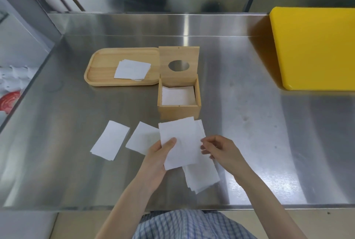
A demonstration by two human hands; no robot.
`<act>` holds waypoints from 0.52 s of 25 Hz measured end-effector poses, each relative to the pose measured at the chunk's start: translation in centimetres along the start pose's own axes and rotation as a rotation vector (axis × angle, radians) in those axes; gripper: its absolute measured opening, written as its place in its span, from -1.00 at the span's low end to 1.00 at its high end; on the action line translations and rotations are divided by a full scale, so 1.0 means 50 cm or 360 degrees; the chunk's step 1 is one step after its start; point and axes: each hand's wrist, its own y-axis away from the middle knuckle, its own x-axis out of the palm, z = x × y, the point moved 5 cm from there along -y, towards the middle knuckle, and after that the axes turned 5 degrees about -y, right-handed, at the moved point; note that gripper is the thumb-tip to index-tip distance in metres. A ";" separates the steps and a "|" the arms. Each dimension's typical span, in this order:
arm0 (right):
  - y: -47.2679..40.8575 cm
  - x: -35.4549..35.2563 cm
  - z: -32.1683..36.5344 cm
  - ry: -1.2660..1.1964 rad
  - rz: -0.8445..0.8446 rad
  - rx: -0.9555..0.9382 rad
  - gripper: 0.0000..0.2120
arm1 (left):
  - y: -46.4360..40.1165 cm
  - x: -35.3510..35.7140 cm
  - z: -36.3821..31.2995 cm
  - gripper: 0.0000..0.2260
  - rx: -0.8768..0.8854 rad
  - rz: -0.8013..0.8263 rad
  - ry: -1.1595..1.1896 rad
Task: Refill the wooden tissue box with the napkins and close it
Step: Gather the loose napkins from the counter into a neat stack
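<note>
Napkin in hand, box open and part filled.

Left hand has its fingers clamped on the lower-left edge of a thin white paper napkin, held above a loose napkin pile on the steel bench; right hand pinches its right edge. Square wooden tissue box sits just beyond, hinged lid with round hole up, napkins inside. Sheets look featherlight, limp, tear-prone: grip edges, support flat. More lie on the wooden tray.
</note>
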 end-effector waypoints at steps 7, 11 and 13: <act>0.013 0.022 -0.078 0.1072 -0.0257 0.0056 -0.59 | 0.022 -0.055 0.008 -0.81 0.0004 -0.0063 -0.0100; 0.015 0.026 -0.087 0.1207 -0.0340 0.0086 -0.57 | 0.031 -0.070 0.022 -0.81 -0.0022 -0.0080 -0.0093; 0.014 0.029 -0.088 0.1189 -0.0316 0.0103 -0.64 | 0.035 -0.079 0.026 -0.84 -0.0039 -0.0098 -0.0082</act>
